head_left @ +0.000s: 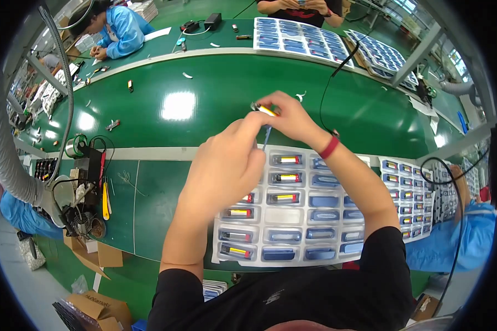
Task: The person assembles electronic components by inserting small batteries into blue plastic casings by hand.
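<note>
Over the far edge of a white plastic tray (283, 215), my two hands are close together, nearly touching. My right hand (292, 118), with a red wristband, pinches a small battery-like part with a yellow and white label (267, 111). Between the thumb and fingers of my left hand (226, 160), a thin blue plastic piece (267, 137) shows edge-on; the hand hides the rest of it. The tray's pockets hold blue plastic shells (324, 201), and in the left columns similar labelled parts (286, 178) lie in several pockets.
A green conveyor belt (215, 110) runs across beyond the tray. Left stand a solder wire reel (76, 146) and a yellow-handled tool (105, 201). More filled trays (408, 193) lie right and another tray (301, 41) beyond the belt. Co-workers (124, 33) sit around. A black cable (327, 94) hangs over the belt.
</note>
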A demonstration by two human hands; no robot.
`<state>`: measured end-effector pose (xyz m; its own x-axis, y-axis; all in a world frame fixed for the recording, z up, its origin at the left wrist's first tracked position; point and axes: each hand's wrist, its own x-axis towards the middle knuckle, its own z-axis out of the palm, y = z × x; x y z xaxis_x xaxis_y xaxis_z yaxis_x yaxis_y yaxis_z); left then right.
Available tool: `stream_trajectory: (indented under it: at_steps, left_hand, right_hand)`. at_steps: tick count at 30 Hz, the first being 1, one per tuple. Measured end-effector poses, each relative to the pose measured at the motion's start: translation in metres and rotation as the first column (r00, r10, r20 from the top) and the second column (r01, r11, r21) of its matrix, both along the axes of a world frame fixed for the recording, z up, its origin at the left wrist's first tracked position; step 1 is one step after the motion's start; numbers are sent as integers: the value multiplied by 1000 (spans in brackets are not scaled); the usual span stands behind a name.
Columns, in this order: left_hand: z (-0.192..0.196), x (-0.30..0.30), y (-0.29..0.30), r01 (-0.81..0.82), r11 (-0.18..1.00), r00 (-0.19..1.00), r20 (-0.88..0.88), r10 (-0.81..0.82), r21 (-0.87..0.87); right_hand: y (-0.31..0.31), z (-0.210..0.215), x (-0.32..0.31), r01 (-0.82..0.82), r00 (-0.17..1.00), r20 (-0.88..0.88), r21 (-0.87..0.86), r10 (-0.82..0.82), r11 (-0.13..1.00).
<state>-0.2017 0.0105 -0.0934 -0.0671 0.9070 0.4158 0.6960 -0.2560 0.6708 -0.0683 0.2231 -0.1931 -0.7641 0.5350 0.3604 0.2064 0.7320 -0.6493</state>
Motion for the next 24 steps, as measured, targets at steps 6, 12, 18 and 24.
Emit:
stream_trajectory:
  at_steps: [6,12,18,24]
  left_hand:
    - [-9,1,24,473,861,678,702,-218,-189]
    - [-44,13,57,362,914,541,840,-48,-181]
    - [-57,28,59,484,867,307,951,-42,-118]
    - [-58,35,55,621,780,36,992,-122,73]
  right_hand:
    - [-57,43,85,99,972,-132,-523,-194,847]
    - [-73,45,126,59,904,-342,-495,-256,867]
    - [-106,76,128,102,915,-374,-149,-152,984]
    - [-102,74,119,203,957,-271,356,-107,912]
